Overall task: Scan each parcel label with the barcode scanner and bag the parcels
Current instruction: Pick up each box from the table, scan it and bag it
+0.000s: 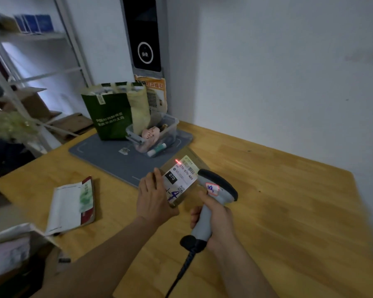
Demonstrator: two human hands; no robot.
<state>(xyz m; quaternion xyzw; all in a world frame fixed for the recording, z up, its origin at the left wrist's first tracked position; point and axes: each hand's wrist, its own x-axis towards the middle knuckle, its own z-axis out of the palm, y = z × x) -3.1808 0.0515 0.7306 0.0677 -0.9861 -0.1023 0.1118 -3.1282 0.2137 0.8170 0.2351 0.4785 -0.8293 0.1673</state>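
Note:
A small brown parcel (182,166) with a white label reading 070 is tilted up over the wooden table, and my left hand (154,197) grips its left edge. My right hand (216,222) holds the grey barcode scanner (215,190) by its handle, just right of the parcel. A red scan line glows at the label's top left corner. The scanner's black cable trails toward the front edge. A green paper bag (110,117) stands open at the back of the table. A white and red flat parcel (71,206) lies on the table to the left.
A grey mat (112,158) covers the back of the wooden table (278,211). On the mat sits a clear plastic bin (168,127) with small items and a glue stick. Metal shelving stands at the left. More packages lie at the lower left.

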